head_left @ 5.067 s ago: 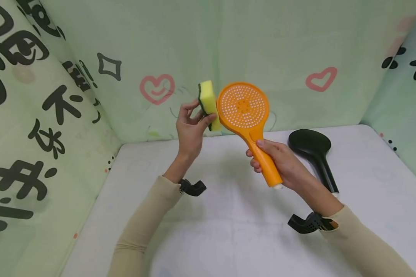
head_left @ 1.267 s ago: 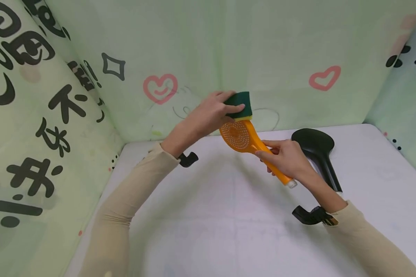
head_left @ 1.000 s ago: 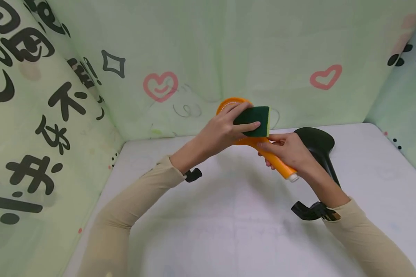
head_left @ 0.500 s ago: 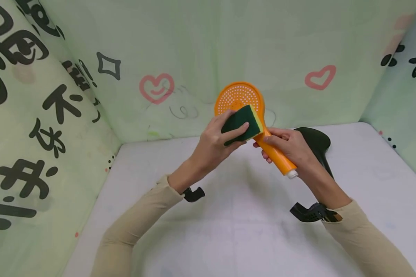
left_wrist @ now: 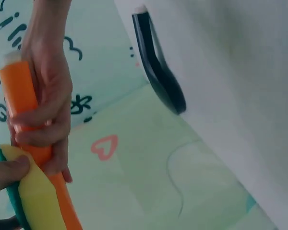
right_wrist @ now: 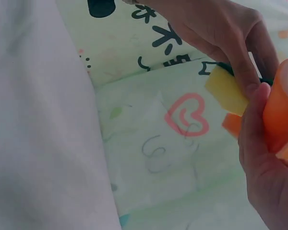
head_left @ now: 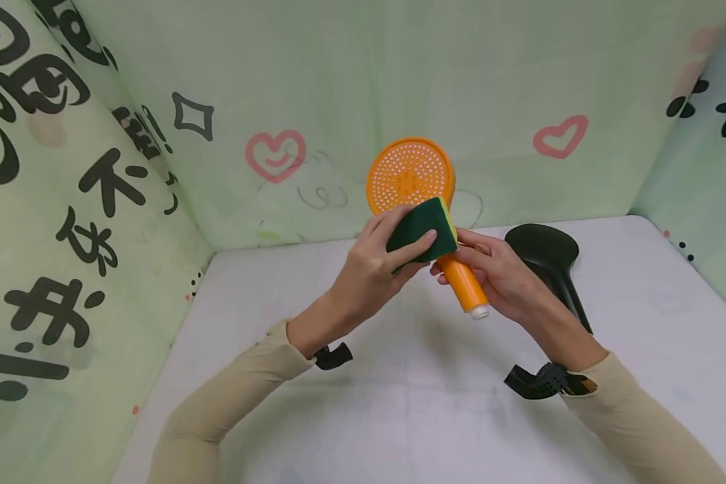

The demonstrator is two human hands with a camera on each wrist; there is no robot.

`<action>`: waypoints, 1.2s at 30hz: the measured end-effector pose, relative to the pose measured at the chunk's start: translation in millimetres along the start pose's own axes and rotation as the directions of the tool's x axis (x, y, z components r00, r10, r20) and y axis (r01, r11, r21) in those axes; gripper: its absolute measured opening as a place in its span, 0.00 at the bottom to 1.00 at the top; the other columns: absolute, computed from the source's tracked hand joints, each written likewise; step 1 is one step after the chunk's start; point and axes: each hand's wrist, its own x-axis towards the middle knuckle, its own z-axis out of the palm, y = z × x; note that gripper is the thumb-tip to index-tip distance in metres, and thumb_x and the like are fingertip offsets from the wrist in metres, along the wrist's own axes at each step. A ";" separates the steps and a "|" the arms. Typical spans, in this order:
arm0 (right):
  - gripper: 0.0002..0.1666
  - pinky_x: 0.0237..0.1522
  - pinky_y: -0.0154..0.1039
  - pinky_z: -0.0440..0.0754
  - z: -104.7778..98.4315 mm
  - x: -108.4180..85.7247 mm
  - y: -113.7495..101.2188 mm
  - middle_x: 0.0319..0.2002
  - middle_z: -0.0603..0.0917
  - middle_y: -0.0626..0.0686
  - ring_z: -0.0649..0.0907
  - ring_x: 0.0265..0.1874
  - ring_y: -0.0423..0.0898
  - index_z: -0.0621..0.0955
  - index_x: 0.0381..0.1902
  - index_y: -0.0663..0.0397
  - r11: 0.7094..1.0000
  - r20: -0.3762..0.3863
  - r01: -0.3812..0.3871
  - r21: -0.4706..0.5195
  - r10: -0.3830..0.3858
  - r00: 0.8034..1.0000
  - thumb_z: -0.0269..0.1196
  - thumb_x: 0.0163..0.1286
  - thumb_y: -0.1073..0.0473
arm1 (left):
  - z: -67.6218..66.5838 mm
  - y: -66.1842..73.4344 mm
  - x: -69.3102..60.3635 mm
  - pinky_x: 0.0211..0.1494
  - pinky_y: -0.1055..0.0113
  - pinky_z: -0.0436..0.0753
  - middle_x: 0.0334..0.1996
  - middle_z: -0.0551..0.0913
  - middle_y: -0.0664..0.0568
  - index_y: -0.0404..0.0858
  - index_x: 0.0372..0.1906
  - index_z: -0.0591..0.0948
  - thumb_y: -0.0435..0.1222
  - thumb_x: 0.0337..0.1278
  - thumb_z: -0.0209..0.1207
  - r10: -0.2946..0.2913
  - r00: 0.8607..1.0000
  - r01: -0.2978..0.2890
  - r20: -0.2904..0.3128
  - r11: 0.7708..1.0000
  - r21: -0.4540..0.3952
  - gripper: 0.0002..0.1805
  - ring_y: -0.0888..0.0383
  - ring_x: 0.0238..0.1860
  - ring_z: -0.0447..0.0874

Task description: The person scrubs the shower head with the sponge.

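An orange shower head point(head_left: 410, 176) is held up above the table, its perforated face toward the head camera. My right hand point(head_left: 501, 272) grips its handle, whose white-tipped end points down. With fingers and thumb my left hand point(head_left: 372, 262) holds a green and yellow sponge point(head_left: 420, 232) over the neck of the shower head, below the face. In the left wrist view the sponge's yellow side point(left_wrist: 36, 196) lies against the orange handle point(left_wrist: 20, 91), and the right fingers wrap that handle. The sponge hides the neck in the head view.
A black shower head point(head_left: 543, 250) lies on the white-covered table point(head_left: 399, 417), behind the right forearm. Pale green printed sheets point(head_left: 478, 74) stand upright at the back and both sides. Each wrist carries a black camera mount point(head_left: 535, 382).
The sponge has gone from the shower head's left edge, across its top and face, down to the neck. The shower head tilted, then turned back to face the camera. Both grips stay.
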 end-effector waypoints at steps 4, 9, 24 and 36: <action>0.31 0.53 0.38 0.85 1.1 0.9 1.0 0.57 0.80 0.59 0.85 0.45 0.47 0.58 0.78 0.63 0.999 0.066 -0.008 0.053 0.004 0.998 0.51 0.82 0.62 | -9.2 -13.7 5.0 0.64 0.55 0.80 0.66 0.73 0.33 0.43 0.59 0.86 0.35 0.57 0.72 -0.078 0.996 0.080 -0.033 0.995 0.051 0.23 0.37 0.63 0.73; 0.34 0.57 0.40 0.84 2.2 0.2 2.9 0.63 0.77 0.60 0.84 0.49 0.49 0.56 0.79 0.61 0.998 0.111 -0.041 0.050 0.035 0.993 0.51 0.81 0.65 | -12.4 -15.9 0.0 0.64 0.53 0.81 0.65 0.73 0.32 0.43 0.59 0.86 0.33 0.54 0.73 -0.072 0.996 0.074 -0.043 0.996 0.049 0.24 0.36 0.63 0.72; 0.35 0.58 0.38 0.82 -1.4 0.2 12.7 0.62 0.77 0.59 0.84 0.49 0.47 0.54 0.80 0.60 0.993 0.163 0.027 0.112 -0.045 0.986 0.51 0.80 0.67 | -13.9 -37.3 4.6 0.68 0.54 0.77 0.66 0.73 0.32 0.43 0.59 0.86 0.31 0.58 0.70 -0.063 0.995 0.066 -0.080 0.997 0.034 0.23 0.38 0.66 0.72; 0.34 0.55 0.36 0.84 6.4 3.1 14.4 0.59 0.78 0.57 0.85 0.45 0.47 0.56 0.80 0.56 0.989 0.034 0.037 0.142 -0.042 0.999 0.50 0.80 0.69 | -8.1 -60.3 -4.3 0.67 0.54 0.78 0.64 0.75 0.31 0.38 0.56 0.86 0.31 0.56 0.72 -0.117 0.961 0.130 -0.251 0.991 0.036 0.21 0.37 0.64 0.76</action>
